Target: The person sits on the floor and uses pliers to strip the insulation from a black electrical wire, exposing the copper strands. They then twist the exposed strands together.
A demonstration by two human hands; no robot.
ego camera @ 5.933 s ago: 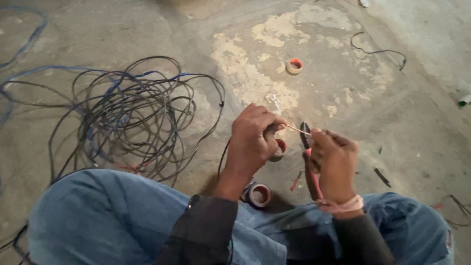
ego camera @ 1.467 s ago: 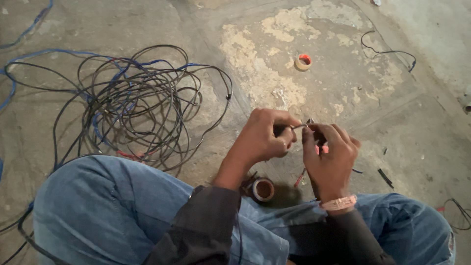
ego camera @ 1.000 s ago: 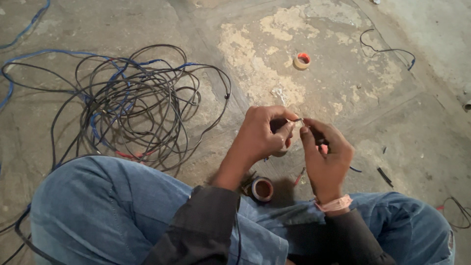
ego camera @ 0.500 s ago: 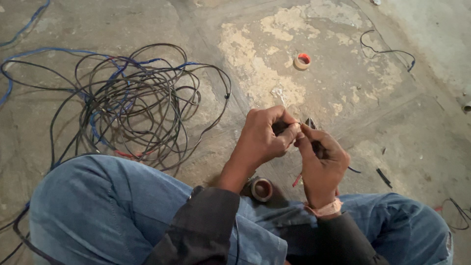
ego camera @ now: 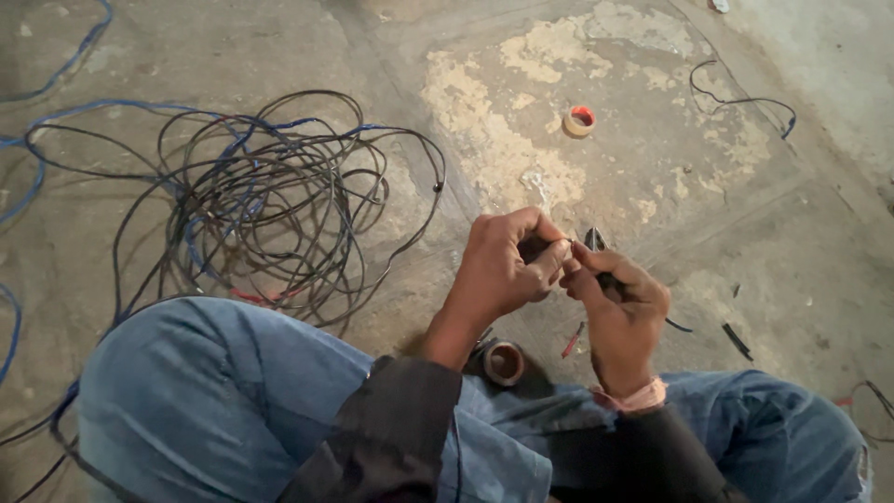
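I sit on a concrete floor with both hands raised in front of my knees. My left hand is closed around the end of a dark cable, pinching it between thumb and fingers. My right hand meets it fingertip to fingertip and grips a small plier-like tool whose dark jaws stick up above the fingers. A thin bare wire end shows between the two hands. Below them, by my leg, lies a brown roll of tape.
A big tangle of black and blue cable lies on the floor at the left. A small tape roll with a red core sits farther away. A loose black wire lies top right, and wire scraps at the right.
My hands have drawn together from a spread position with wire stretched between them. The right hand has shifted down and closer to the left, with small working motions at the cable end.
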